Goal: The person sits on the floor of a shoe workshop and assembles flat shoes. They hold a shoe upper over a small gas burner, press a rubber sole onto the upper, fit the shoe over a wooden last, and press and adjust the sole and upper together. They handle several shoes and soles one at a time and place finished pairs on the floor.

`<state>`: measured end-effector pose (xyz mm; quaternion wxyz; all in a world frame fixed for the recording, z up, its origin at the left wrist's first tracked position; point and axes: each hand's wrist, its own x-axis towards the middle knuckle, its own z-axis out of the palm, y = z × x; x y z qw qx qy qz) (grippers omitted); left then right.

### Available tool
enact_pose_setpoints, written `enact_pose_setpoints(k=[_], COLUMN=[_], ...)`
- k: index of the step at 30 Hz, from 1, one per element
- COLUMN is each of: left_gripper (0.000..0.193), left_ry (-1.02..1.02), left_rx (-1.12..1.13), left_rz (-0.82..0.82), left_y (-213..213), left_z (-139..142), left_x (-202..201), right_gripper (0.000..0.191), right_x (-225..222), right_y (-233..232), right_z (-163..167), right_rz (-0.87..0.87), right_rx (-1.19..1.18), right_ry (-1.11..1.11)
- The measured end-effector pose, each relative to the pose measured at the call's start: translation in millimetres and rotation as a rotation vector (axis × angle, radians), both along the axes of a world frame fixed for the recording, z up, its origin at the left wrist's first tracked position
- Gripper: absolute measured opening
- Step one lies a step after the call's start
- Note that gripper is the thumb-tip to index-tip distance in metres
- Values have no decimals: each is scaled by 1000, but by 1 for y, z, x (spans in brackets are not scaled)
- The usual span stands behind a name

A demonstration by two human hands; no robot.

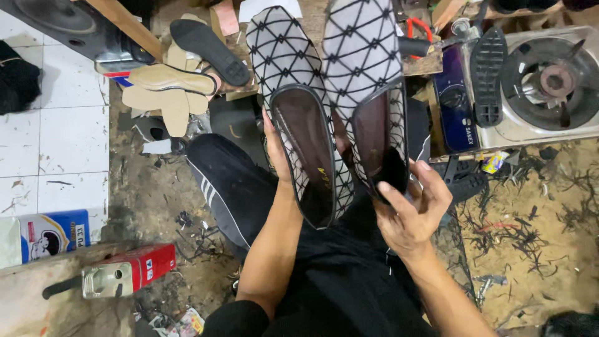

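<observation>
I hold up two grey slip-on shoes with a black diamond lattice, side by side, toes pointing away from me. My left hand [276, 150] grips the left shoe [293, 81] from underneath near its dark opening. Around the heel of the right shoe [365, 62], the fingers of my right hand [412, 209] wrap its black rim. Both openings face me and show dark brown lining. My lap in black trousers lies below them.
Tan insoles [165, 90] and a black sole [209, 43] lie at the upper left. A single gas stove [543, 84] stands at the right with a black sole [488, 75] beside it. A red box [134, 268] sits at the lower left. Scraps litter the floor at the right.
</observation>
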<state>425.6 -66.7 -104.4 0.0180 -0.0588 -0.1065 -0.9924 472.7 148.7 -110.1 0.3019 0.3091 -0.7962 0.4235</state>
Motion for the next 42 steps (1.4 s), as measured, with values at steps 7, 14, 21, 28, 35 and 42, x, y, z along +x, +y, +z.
enact_pose_setpoints(k=[7, 14, 21, 28, 35, 42], left_gripper=[81, 81, 67, 76, 85, 71], left_ry=[-166, -17, -128, -113, -126, -145], left_rx=[-12, 125, 125, -17, -126, -340], left_rz=[62, -62, -24, -96, 168, 465], left_y=[-8, -8, -7, -11, -21, -25], left_z=[-9, -19, -28, -8, 3, 0], left_x=[-8, -13, -10, -3, 17, 32], right_gripper=[125, 133, 128, 113, 31, 34], right_x=[-6, -6, -6, -11, -3, -8], right_y=[-18, -25, -33, -37, -24, -30], right_z=[1, 6, 8, 24, 46, 50], right_rz=[79, 115, 178, 169, -6, 3], right_rx=[-275, -201, -161, -111, 224, 137], right_ry=[-158, -252, -173, 30, -226, -196])
